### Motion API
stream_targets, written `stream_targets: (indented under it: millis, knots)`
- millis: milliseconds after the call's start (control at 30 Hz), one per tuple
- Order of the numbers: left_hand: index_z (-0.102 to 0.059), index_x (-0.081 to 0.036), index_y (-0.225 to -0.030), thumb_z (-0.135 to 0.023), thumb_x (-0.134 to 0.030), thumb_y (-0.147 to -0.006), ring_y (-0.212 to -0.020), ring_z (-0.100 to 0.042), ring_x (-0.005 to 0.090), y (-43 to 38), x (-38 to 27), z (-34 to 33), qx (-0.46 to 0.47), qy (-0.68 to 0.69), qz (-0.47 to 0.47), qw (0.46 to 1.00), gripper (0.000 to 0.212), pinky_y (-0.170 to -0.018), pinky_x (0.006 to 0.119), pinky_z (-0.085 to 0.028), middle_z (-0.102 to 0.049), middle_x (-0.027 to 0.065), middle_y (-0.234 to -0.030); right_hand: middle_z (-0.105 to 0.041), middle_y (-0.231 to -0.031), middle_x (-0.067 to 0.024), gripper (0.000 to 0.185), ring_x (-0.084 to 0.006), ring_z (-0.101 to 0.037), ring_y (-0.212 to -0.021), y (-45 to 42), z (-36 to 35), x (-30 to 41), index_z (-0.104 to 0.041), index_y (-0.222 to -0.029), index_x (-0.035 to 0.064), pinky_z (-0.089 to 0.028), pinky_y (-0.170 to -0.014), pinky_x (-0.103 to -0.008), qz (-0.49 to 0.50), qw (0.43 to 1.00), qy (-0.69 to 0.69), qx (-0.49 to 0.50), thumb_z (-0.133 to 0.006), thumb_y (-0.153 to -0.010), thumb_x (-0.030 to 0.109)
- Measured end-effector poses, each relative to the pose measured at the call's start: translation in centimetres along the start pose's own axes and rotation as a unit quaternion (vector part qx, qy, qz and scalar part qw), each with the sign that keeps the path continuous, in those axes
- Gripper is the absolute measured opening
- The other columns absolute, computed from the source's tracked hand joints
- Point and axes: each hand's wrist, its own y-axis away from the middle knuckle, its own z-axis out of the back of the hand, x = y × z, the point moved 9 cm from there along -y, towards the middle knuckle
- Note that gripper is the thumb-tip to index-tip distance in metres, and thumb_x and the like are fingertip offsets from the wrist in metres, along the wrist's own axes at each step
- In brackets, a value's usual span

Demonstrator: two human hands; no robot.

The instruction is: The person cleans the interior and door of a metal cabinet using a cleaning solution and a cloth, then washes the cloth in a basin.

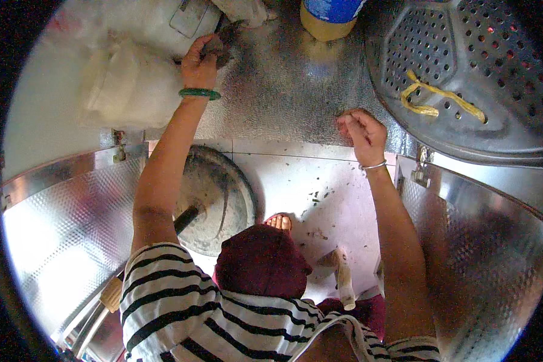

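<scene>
My left hand [200,63], with a green bangle at the wrist, is reached forward to the upper left. Its fingers are curled around a dark, blurred thing [215,52] that I cannot make out. Near the front edge of the embossed metal surface [280,95] is my right hand [362,129], with a thin silver bangle. Its fingers are bent in toward the thumb; whether anything small is between them cannot be told. To its right, a yellow strip [452,96] lies bent on a dark perforated tray [439,131].
A jar with a blue label [330,29] stands at the top. Pale cloth or bags [131,86] lie at the upper left. Open metal doors [72,199] flank me. On the floor are a round, dusty lid or disc [208,203], dark scraps [319,197] and a pale stick-like piece [344,280].
</scene>
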Motion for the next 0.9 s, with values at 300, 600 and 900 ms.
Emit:
stream_targets:
  millis: [300,600,900]
  knots:
    - [-0.060,-0.018,-0.100,-0.059,-0.010,-0.077,-0.094,-0.061,0.0293,0.1,0.0,-4.9,-0.029,-0.162,-0.059,0.985,0.025,-0.078,0.038,-0.050,-0.063,0.0076,-0.108,-0.063,-0.070,-0.0023,0.011,-0.0061,-0.053,-0.057,-0.2,-0.3,0.3,-0.065,-0.086,0.0022,-0.042,-0.052,-0.0209,0.024,1.000,0.013,0.003,-0.061,-0.086,0.012]
    - [-0.063,-0.012,-0.093,-0.051,0.004,-0.067,-0.099,-0.060,0.0281,15.2,-12.2,-17.5,0.407,-0.008,-0.212,0.888,0.033,-0.086,0.038,-0.048,-0.064,0.0080,-0.107,-0.063,-0.071,-0.0059,0.040,-0.0108,-0.055,-0.058,-0.5,1.8,-0.8,-0.065,-0.082,0.0009,-0.042,-0.052,-0.0237,-0.054,0.985,-0.141,-0.079,-0.044,-0.095,0.032]
    - [-0.063,-0.007,-0.102,-0.059,0.004,-0.079,-0.093,-0.058,0.0134,13.1,-10.9,-11.2,0.368,0.329,0.162,0.854,0.025,-0.084,0.027,-0.046,-0.064,0.0038,-0.099,-0.063,-0.070,-0.0061,0.043,-0.0115,-0.055,-0.057,0.0,2.4,-0.6,-0.064,-0.080,0.0013,-0.043,-0.053,-0.0239,-0.045,0.989,-0.094,-0.105,-0.043,-0.096,0.035]
